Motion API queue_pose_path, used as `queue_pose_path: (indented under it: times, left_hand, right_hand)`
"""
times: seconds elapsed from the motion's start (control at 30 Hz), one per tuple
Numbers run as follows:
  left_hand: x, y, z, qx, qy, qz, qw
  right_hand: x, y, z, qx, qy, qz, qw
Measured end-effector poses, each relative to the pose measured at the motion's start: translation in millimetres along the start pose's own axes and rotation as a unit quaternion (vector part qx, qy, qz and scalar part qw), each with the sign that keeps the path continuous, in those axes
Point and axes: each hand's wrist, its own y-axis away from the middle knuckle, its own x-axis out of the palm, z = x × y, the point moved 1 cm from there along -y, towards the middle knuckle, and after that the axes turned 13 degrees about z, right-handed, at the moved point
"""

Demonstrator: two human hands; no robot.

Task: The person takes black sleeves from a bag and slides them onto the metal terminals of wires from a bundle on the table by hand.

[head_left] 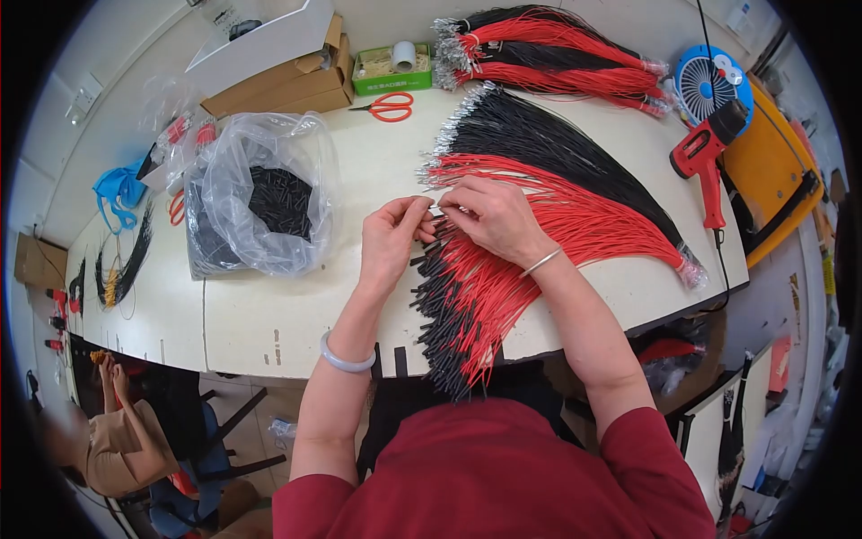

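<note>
My left hand is closed in a pinch at the left edge of the wire fan. My right hand pinches a red wire near its tip, close against the left fingertips; what the left fingers hold is too small to make out. Under and beside the hands spread red wires, bundled at the right end. Many carry short black sleeves on their ends, hanging toward the table's front edge. Others, above the hands, show bare silvery tips. Black wires lie behind them in the same fan.
A clear plastic bag of short black tubes stands left of my hands. Behind are orange-handled scissors, a green box and more wire bundles. A red heat gun and blue fan stand right. Another person sits lower left.
</note>
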Motion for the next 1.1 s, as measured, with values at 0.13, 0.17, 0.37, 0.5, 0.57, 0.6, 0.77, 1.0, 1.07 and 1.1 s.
queue_pose_path:
  times: [0.13, 0.17, 0.37, 0.5, 0.57, 0.6, 0.77, 1.0, 1.07, 1.1]
  left_hand:
    - [-1.2, -2.3, 2.6, -0.022, 0.004, -0.001, 1.0]
    - [-2.1, -2.7, 2.6, -0.03, 0.031, 0.0, 0.999]
    - [-2.0, -1.6, 0.9, -0.048, 0.074, 0.003, 0.996]
    - [-1.8, -0.5, -1.6, -0.04, 0.027, 0.004, 0.999]
    - [-1.2, -0.4, -0.9, -0.043, 0.014, 0.009, 0.999]
    - [-0.5, -0.4, -0.8, -0.045, 0.011, 0.011, 0.999]
    - [3.8, 0.4, -6.6, -0.007, 0.044, -0.001, 0.999]
    - [1.5, 0.5, -3.2, -0.031, 0.017, -0.008, 0.999]
    - [0.1, 0.3, -3.8, -0.031, 0.021, -0.019, 0.999]
    - [-0.4, -0.3, -4.3, -0.03, 0.023, -0.026, 0.999]
  right_hand:
    - [1.5, 0.7, -1.4, -0.036, 0.081, -0.009, 0.996]
    - [2.2, -0.1, -0.9, -0.045, 0.102, -0.014, 0.994]
    - [4.5, 1.4, -3.5, -0.065, 0.164, -0.014, 0.984]
    - [3.9, 1.1, -1.4, -0.055, 0.162, 0.006, 0.985]
    - [2.2, 1.9, 4.3, -0.038, 0.155, 0.015, 0.987]
    - [1.8, 2.7, 5.1, -0.029, 0.153, 0.02, 0.988]
    - [3.4, 3.3, -2.0, 0.0, 0.07, -0.019, 0.997]
    - [4.1, 3.0, -1.6, 0.015, 0.037, -0.027, 0.999]
    - [5.3, 2.0, -5.8, 0.009, 0.005, -0.055, 0.998]
    - [5.4, 1.2, -7.1, 0.005, -0.01, -0.069, 0.998]
